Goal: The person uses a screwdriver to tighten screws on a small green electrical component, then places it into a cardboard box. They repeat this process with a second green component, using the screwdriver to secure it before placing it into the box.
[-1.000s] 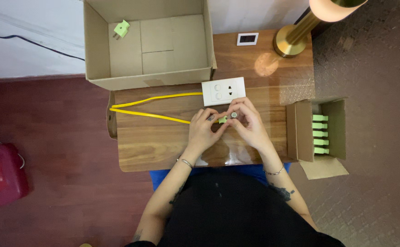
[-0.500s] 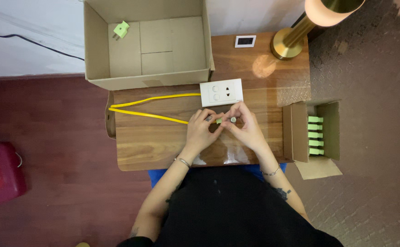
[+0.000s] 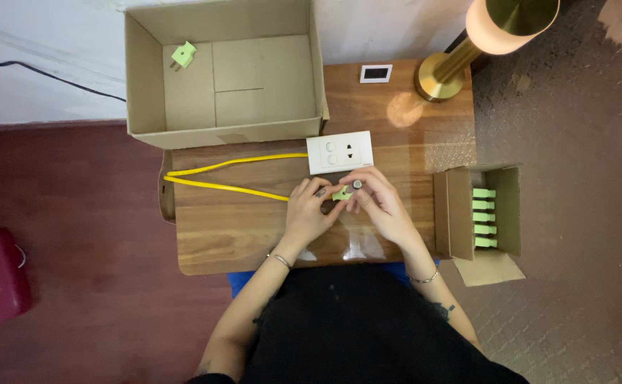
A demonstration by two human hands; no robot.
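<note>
**Head view: two hands meet on a small green plug**

Head view shows the person's left hand (image 3: 309, 210) and right hand (image 3: 376, 203) together over the middle of the wooden table (image 3: 211, 242). Both pinch a small green plug (image 3: 341, 193) between their fingertips, just below the white socket plate (image 3: 339, 152). The right thumb and forefinger also close on a small dark round piece at the plug's end; what it is cannot be told. A yellow cable (image 3: 232, 176) loops from the left edge of the table, one run ending at the socket plate, the other running under the left hand.

At the far side stands a large open cardboard box (image 3: 140, 92) with one green plug (image 3: 183, 54) lying in its back left corner. To the right, a small open box (image 3: 460, 213) holds a row of green plugs (image 3: 484, 217). A brass lamp (image 3: 460, 60) glows at the far right corner, near a small white-framed tile (image 3: 375, 73).
</note>
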